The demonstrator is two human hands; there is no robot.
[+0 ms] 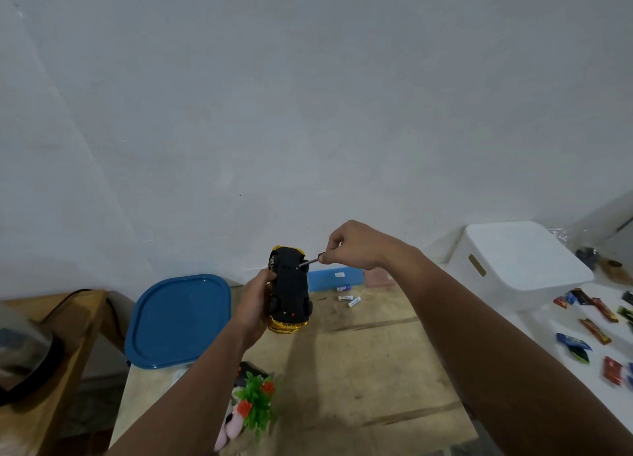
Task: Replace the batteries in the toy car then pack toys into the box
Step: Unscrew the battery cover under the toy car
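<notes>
The left hand (255,305) grips the upturned toy car (290,289) by its flank above the table (359,353); the right hand (349,246) pinches a screwdriver (310,261) at two o'clock, apparently seated in the underside. Light, rigid, glossy plastic: clamp across the body sides.

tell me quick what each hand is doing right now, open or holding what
Left hand: closed around the toy car, underside facing up.
Right hand: closed on a screwdriver, tip at the car's underside.
</notes>
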